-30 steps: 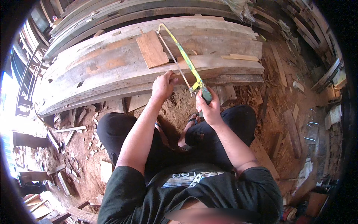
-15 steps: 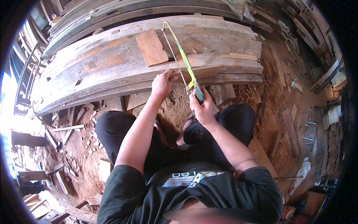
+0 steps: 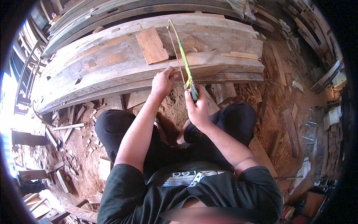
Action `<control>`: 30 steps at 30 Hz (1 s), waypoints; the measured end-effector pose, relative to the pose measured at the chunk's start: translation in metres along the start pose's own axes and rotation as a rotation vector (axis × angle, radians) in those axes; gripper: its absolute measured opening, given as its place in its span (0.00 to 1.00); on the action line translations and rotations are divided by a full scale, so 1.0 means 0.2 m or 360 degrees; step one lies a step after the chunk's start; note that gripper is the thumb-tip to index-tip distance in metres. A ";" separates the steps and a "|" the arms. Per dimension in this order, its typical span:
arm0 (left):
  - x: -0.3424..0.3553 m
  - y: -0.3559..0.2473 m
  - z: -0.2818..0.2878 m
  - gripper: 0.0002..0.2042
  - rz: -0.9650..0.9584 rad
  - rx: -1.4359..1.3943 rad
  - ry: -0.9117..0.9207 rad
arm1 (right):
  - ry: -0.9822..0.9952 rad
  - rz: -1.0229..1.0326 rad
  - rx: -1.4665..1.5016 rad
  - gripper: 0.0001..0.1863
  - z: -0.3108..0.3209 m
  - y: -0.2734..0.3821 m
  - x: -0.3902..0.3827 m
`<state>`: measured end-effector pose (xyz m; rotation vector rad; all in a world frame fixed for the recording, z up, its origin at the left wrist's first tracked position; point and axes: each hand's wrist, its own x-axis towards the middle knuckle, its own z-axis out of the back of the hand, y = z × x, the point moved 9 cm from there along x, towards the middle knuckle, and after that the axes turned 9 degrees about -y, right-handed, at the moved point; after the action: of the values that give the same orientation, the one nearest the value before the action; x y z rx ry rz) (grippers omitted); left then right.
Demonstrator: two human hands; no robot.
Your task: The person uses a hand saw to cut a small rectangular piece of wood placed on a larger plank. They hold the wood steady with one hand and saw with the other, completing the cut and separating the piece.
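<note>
Head view, frame centre: right hand point(image 3: 197, 107) is gripping yellow-green hacksaw point(image 3: 183, 54); left hand point(image 3: 162, 84) is curling beside timber plank point(image 3: 123, 71), hold unclear.

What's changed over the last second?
The right grip has shifted left, carrying the yellow-green bow saw's handle with it; the saw's far end has swung slightly right, so it points more straight ahead, blade and frame looking closer together. Nothing visibly taken up or released. Unchanged: left grip at the front edge of the planks, flat board lying on top.
</note>
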<state>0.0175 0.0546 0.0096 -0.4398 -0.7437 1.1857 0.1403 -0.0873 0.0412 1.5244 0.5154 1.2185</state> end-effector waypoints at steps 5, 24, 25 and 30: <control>0.00 0.01 0.00 0.19 -0.0003 -0.0012 -0.0013 | -0.0028 -0.0360 0.0167 0.06 0.00 -0.07 -0.02; 0.00 0.02 -0.02 0.17 -0.0006 0.0009 0.0035 | -0.0051 -0.0465 0.0701 0.05 0.01 -0.07 -0.04; 0.00 0.02 -0.02 0.17 -0.0021 0.0005 0.0032 | -0.0038 -0.0452 0.0690 0.05 0.01 -0.07 -0.04; 0.00 0.02 -0.03 0.17 -0.0048 0.0072 0.0048 | 0.0017 -0.0446 0.0607 0.05 0.01 -0.07 -0.06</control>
<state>0.0195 0.0562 0.0029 -0.4068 -0.6938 1.1628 0.1415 -0.0928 0.0235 1.6917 0.9771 0.9456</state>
